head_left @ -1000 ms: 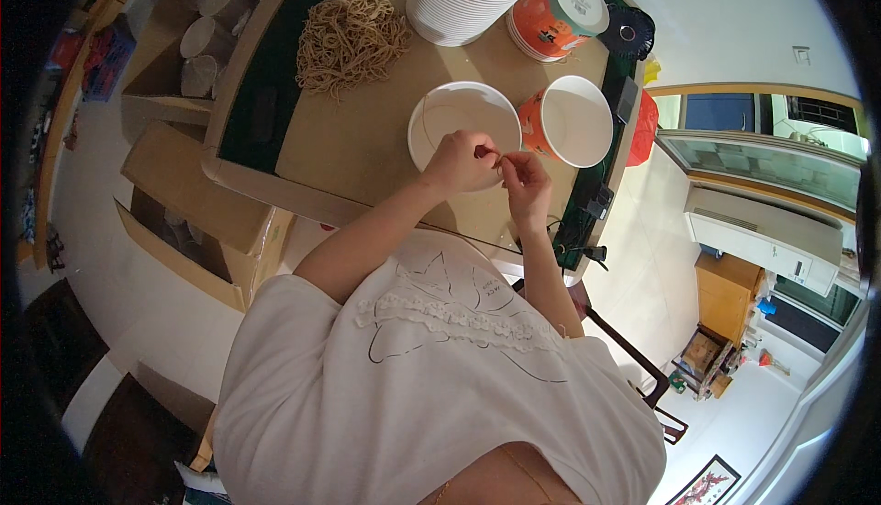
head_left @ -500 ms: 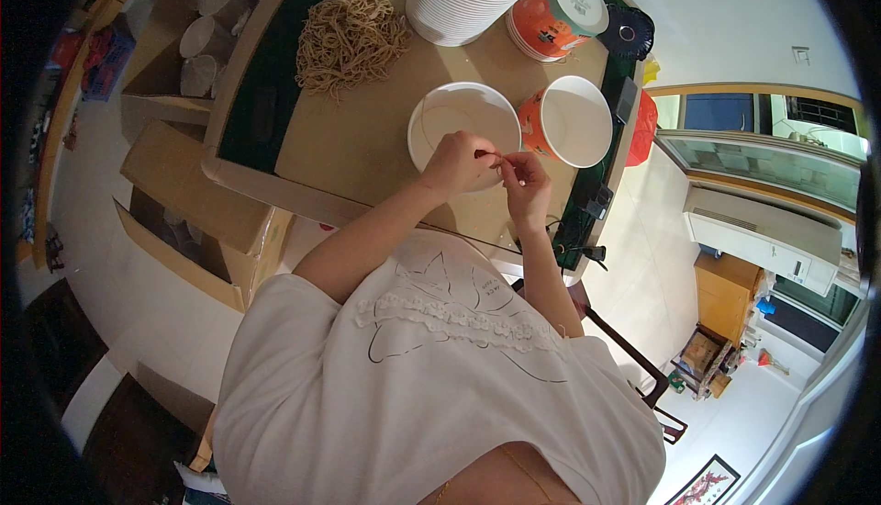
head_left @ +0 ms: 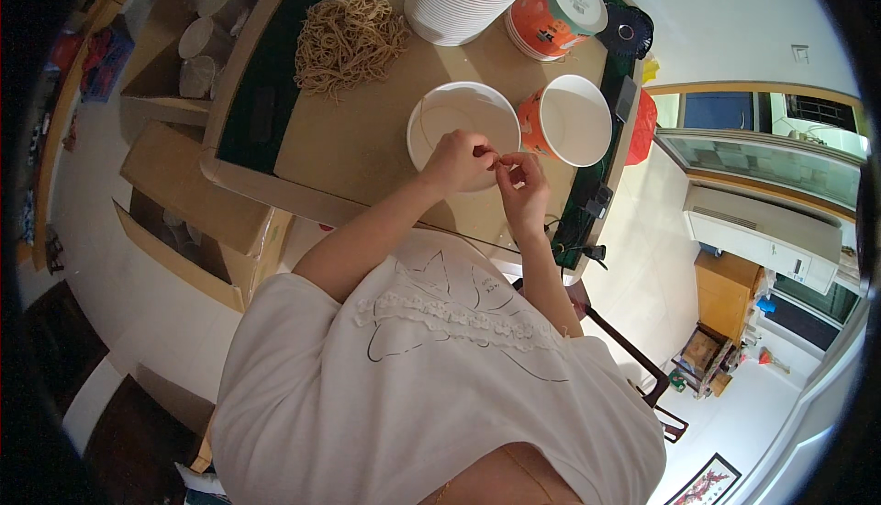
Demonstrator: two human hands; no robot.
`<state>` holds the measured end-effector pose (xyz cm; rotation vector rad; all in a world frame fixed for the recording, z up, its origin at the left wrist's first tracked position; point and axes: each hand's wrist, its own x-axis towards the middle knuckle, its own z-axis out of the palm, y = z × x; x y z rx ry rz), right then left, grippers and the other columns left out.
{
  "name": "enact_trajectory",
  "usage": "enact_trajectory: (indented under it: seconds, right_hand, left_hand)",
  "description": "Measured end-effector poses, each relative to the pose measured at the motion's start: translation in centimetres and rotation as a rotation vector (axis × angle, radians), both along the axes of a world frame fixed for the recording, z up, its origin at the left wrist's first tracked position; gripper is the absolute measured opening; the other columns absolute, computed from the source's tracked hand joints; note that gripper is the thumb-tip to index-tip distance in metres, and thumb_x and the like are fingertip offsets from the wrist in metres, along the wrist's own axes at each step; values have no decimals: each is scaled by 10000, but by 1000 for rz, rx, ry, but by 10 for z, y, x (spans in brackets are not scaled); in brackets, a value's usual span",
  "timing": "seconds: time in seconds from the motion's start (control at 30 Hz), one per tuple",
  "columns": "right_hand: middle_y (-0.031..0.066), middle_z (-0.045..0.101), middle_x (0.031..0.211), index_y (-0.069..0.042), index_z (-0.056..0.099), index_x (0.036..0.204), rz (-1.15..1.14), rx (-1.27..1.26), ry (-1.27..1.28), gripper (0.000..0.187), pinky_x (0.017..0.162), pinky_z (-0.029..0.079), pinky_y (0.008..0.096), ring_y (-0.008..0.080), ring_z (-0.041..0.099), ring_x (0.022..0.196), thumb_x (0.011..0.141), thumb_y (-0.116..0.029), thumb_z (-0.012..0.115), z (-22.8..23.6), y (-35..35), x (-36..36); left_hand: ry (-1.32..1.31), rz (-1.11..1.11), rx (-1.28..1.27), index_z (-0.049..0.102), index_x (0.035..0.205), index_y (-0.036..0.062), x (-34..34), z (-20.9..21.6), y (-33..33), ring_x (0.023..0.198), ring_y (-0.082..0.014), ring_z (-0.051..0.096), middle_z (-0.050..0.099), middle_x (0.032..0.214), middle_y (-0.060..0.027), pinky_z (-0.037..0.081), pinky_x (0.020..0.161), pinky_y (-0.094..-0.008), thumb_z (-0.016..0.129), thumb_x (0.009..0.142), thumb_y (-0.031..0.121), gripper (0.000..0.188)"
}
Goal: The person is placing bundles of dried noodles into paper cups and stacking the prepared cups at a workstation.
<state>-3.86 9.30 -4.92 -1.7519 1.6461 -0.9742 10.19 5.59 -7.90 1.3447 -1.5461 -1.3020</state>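
Note:
Over the near rim of a white paper bucket point(head_left: 468, 106), my left hand point(head_left: 456, 163) and my right hand point(head_left: 525, 195) meet fingertip to fingertip. Both are closed in a pinch on a thin tan string point(head_left: 423, 123); a strand of it curves along the bucket's inside. The exact spot where the fingers grip is too small to make out. An open orange-and-white paper bucket point(head_left: 576, 121) stands just right of my hands. Beyond, to the left, lies a tangled heap of tan string point(head_left: 352, 44).
A tall stack of white paper buckets point(head_left: 463, 0) rises at the table's far side, beside an upside-down orange bucket point(head_left: 551, 23). A small black fan-like object point(head_left: 628, 31) sits at the right edge. Cardboard boxes point(head_left: 197, 188) stand left of the table point(head_left: 317, 151).
My hands stay in nearly the same place, with a slight shift of the fingers at the pinch. The buckets and the heap of string have not moved.

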Motion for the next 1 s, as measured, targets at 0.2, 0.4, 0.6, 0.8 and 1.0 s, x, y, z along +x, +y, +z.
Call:
enact_trajectory:
  seconds: [0.2,0.4,0.6,0.8,1.0]
  right_hand:
    - [4,551,706,-29,575,843,-82,86,-103,65,523,385,207,55,467,567,798,-38,620,-8,0,-4]
    - [0,531,679,-26,564,826,-96,70,-52,60,518,375,207,52,451,560,809,-62,609,-7,-1,-5]
    - [0,531,690,-29,568,822,-73,64,-74,51,528,379,206,57,452,566,805,-53,609,-12,-2,-7]
    - [2,541,708,-26,571,836,-55,44,-34,59,527,380,207,55,453,569,802,-47,614,-8,-1,-6]
    - [47,592,768,-21,590,873,-54,112,-69,88,504,406,226,84,479,536,793,-38,621,4,-1,0]
  left_hand:
    - [27,-28,-3,657,786,11,2,-3,0,628,-170,641,656,687,-101,498,605,-295,620,755,124,123]
    - [30,-32,49,652,788,4,4,-2,-1,637,-137,638,658,678,-85,497,613,-272,617,757,111,116]
    - [116,-24,-8,655,789,10,0,-7,2,651,-136,641,658,692,-90,501,627,-272,633,741,123,125]
    - [-6,-4,-20,654,801,19,0,7,0,649,-167,646,654,699,-107,500,624,-291,619,759,134,128]
    - [15,-12,8,652,804,13,1,0,-3,649,-168,647,660,703,-98,494,617,-290,601,791,147,144]
